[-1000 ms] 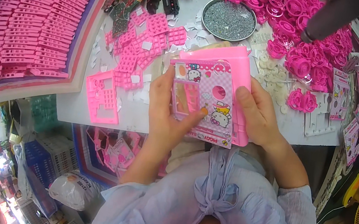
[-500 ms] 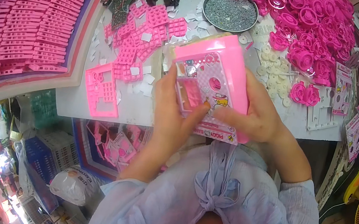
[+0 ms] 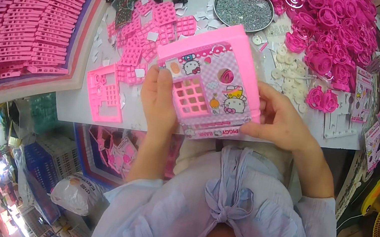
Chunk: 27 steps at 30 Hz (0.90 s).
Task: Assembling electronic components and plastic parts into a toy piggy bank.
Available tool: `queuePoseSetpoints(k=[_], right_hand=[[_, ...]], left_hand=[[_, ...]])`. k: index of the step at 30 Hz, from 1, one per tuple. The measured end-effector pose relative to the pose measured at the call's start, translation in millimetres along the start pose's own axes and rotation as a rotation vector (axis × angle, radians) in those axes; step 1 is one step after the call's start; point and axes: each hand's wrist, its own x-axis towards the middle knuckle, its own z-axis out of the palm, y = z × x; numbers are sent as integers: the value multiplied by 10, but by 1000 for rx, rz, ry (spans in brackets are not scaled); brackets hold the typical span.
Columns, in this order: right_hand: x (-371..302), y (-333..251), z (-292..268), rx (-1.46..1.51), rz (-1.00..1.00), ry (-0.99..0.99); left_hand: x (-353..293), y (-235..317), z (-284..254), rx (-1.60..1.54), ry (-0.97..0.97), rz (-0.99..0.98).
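Leftward, over the near edge of the white table (image 3: pixel 67 107), the pink casing (image 3: pixel 247 67) is shifted since the earlier frame, the printed panel (image 3: pixel 212 74) lying across its face. Panel alignment is probably best kept by even, gentle pressure. The casing's left edge is gripped by the upright left hand (image 3: pixel 159 103), its near right corner by the right hand (image 3: pixel 281 118), fingers curled.

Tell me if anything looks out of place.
White scraps lie strewn over and around the pink button pads, which looks untidy. One white disc sits apart from the rest, by the round dish. The held pink case shows no obvious damage.
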Motion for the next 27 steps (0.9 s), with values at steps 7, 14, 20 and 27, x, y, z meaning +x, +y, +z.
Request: queuePoseSetpoints(k=[7,14,20,27], right_hand=[[-27,65,7,73,-18,92],[38,159,143,59,-117,214],[46,155,178,-37,-263,291],[120,278,270,-3,-272,349]], left_hand=[[129,145,-3,41,22,-175],[97,83,146,183,35,132],[-65,27,73,50,49,-120],[-200,-180,4,359,7,131]])
